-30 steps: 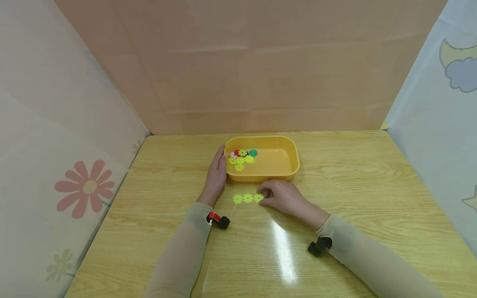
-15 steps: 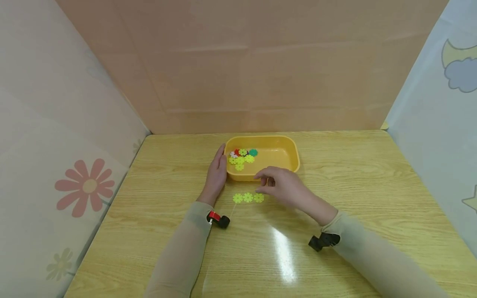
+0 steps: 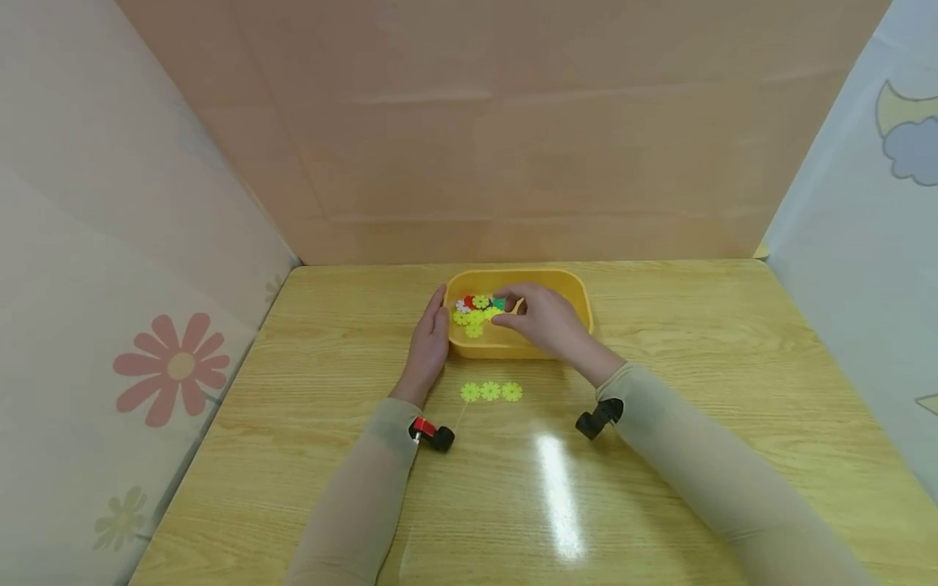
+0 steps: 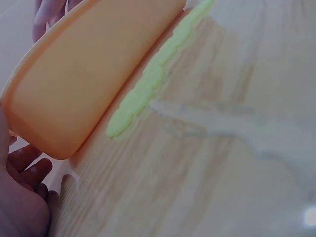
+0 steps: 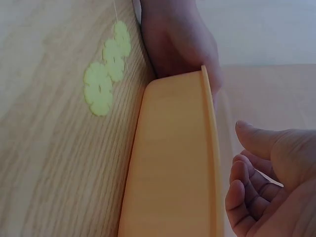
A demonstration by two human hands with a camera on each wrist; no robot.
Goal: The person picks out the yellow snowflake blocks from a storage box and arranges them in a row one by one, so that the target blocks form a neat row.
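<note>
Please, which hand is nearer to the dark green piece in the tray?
Right. The right hand is over the tray, close to the dark green piece; the left hand rests against the tray's left outer side, farther away.

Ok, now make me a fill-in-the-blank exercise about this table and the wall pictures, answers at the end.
1. The row of yellow flower discs on the table has ____ pieces.
2. In the head view, the grip over the tub is the person's ____ one.
3. In that view, the discs visible inside the tub lie toward its ____ end.
4. Beside the blue cloud on the wall is a crescent ____.
Missing words: three; right; left; moon.
</note>
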